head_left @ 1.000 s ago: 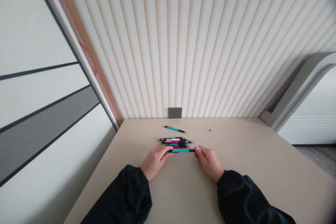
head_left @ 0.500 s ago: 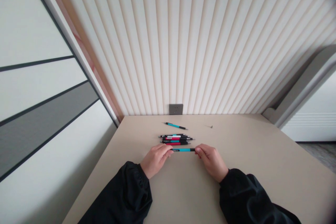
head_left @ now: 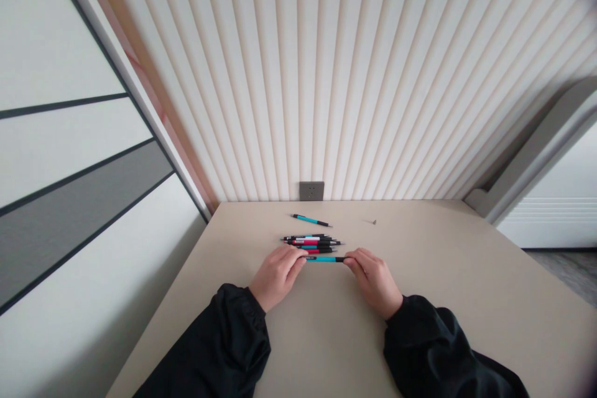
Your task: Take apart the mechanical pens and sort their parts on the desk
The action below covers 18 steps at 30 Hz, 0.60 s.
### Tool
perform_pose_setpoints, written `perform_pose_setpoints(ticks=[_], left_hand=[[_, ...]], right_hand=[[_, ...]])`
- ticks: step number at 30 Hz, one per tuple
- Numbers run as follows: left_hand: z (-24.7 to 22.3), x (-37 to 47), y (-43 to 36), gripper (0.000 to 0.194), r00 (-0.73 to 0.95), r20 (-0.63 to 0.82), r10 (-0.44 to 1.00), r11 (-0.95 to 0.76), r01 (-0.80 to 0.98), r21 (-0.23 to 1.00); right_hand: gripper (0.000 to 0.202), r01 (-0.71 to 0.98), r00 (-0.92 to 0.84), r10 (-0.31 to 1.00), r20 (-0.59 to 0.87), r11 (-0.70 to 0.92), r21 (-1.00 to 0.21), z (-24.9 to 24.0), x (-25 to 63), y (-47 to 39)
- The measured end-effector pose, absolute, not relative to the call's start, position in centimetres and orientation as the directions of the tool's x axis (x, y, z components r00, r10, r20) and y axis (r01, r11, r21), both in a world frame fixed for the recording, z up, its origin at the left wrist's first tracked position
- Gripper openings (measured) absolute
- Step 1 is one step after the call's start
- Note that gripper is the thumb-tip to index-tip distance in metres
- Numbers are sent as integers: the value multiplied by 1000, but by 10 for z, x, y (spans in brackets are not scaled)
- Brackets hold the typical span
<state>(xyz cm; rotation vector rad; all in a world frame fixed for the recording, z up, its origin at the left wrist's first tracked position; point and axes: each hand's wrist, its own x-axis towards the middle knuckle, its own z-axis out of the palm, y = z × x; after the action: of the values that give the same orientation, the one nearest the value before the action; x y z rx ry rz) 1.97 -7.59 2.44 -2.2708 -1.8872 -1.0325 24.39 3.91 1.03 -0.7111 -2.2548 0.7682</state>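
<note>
Between my two hands a blue and black mechanical pencil (head_left: 323,259) lies level from left to right. Its left end is pinched in the fingers of my left hand (head_left: 278,275). My right hand (head_left: 374,280) is closed on the black grip end, so both tips are hidden. Just beyond it, close to my left fingertips, sits a small pile of mechanical pencils (head_left: 313,242) in red, blue, white and black. Farther back, a single blue and black mechanical pencil (head_left: 311,220) rests at a slight slant.
The beige table (head_left: 321,329) runs back to a ribbed, cream-coloured wall. A dark wall socket (head_left: 311,191) sits just above the table's far edge. A tiny metallic piece (head_left: 374,222) lies at the back right. White and grey panels (head_left: 84,249) rise along the left side.
Both hands have moved slightly away from me with the blue pencil, which is now nearer the pile. The grip of both hands looks the same.
</note>
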Motion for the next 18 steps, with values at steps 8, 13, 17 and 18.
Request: perform_pose_setpoints(ticks=[8, 13, 17, 18], left_hand=[[26, 21, -77, 12, 155, 576, 803, -370, 887, 278], [25, 23, -77, 12, 121, 589, 799, -384, 856, 345], [21, 23, -76, 14, 97, 574, 813, -387, 826, 410], [20, 23, -76, 14, 90, 570, 817, -386, 820, 423]], right_hand=[[54, 221, -756, 653, 39, 310, -925, 9, 241, 35], [51, 226, -818, 564, -109, 142, -964, 7, 244, 37], [43, 319, -775, 628, -68, 297, -900, 11, 246, 35], [42, 342, -770, 636, -41, 358, -869, 13, 247, 33]])
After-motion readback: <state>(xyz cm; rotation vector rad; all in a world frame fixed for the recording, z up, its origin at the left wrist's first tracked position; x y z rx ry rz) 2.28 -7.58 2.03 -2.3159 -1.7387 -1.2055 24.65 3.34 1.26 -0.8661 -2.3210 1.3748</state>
